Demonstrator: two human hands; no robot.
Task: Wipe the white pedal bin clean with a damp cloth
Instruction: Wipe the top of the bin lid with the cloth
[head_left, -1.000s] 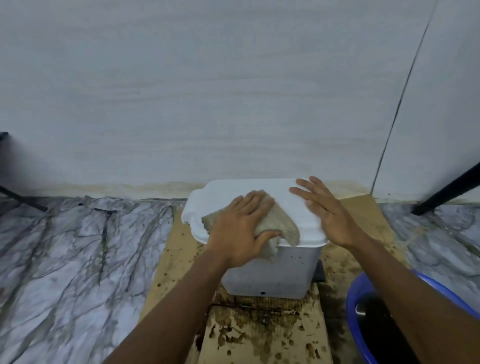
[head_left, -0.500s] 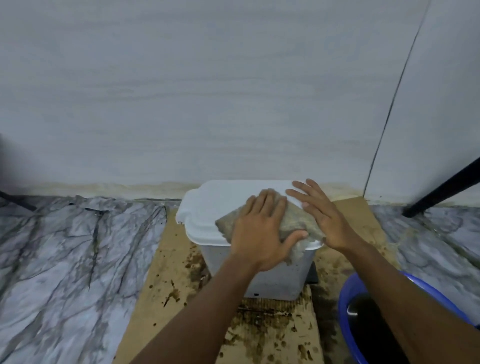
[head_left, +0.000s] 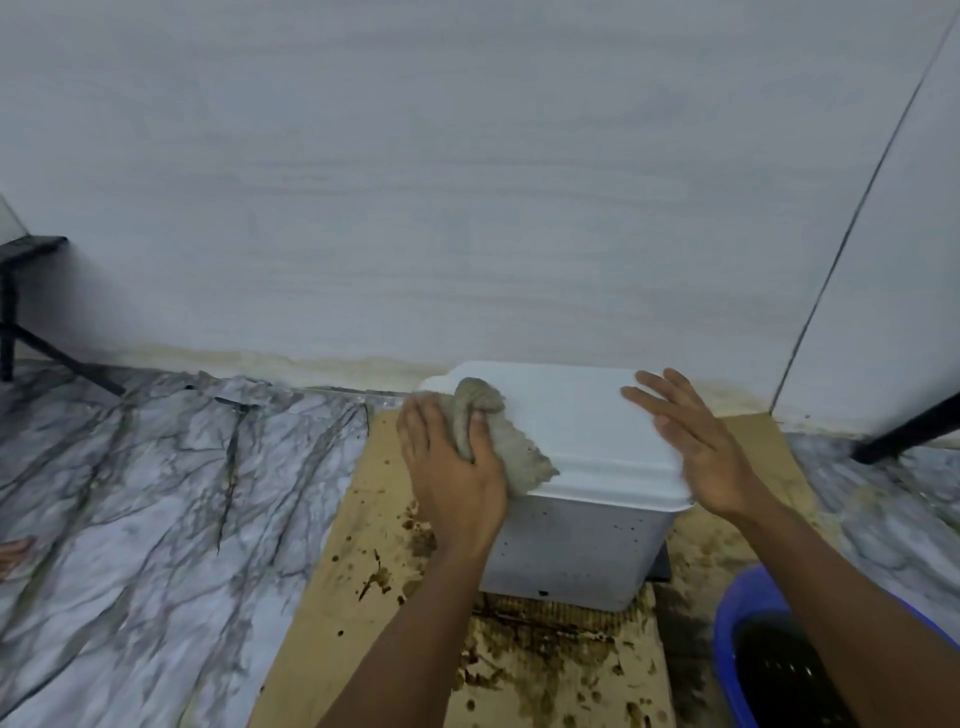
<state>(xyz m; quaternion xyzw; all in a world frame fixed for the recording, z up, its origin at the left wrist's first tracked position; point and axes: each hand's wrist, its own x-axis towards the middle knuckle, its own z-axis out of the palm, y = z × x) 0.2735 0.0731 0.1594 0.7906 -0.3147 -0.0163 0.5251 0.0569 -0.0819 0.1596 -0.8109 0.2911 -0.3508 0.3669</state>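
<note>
Our left hand (head_left: 457, 483) has swept the cloth (head_left: 493, 436) from the lid's right side to its left front corner, gripping it bunched. Right hand (head_left: 701, 447) lies flat, fingers spread, steadying the bin (head_left: 582, 545) on the stained cardboard (head_left: 363, 519). Lid-wiping underway; next we'd tackle the speckled front.

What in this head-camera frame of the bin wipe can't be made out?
- Pedal bin: the black part at its lower right is mostly hidden behind the body.
- Lid at the left end: covered by the cloth and left hand.
- Blue basin: cut off by the frame's bottom right corner and crossed by the right forearm.
- Right hand: motion-blurred.
</note>
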